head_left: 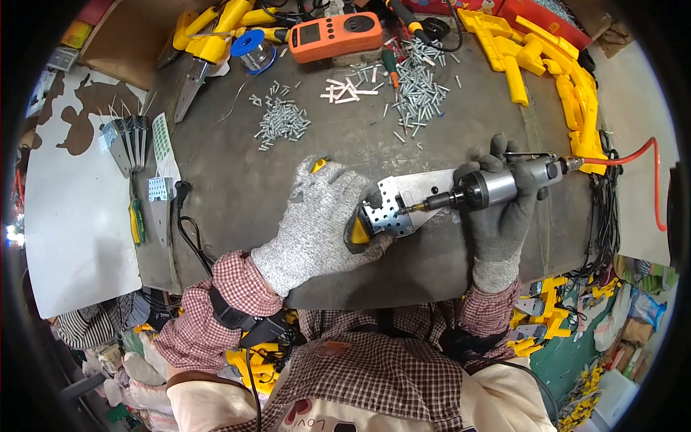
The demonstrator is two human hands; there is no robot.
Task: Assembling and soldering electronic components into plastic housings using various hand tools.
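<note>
My left hand [313, 223], in a grey knit glove, is closed around the yellow handle end of a tool body with a perforated metal plate [386, 210] and a long flat metal blade. Another bit of yellow shows between the gloved fingers. My right hand [498, 237], also gloved, grips a silver and black air screwdriver [497, 189] lying sideways. Its bit points left and meets, or nearly meets, the perforated plate. From the screwdriver's right end runs a red air hose [656, 162].
Two piles of screws [284, 121] and several white strips [349, 89] lie beyond my hands. An orange meter [335, 37] and a solder wire spool [253, 52] stand at the back. Yellow plastic housings [568, 79] line the right side. Metal blade parts [129, 140] and a screwdriver [137, 219] lie left.
</note>
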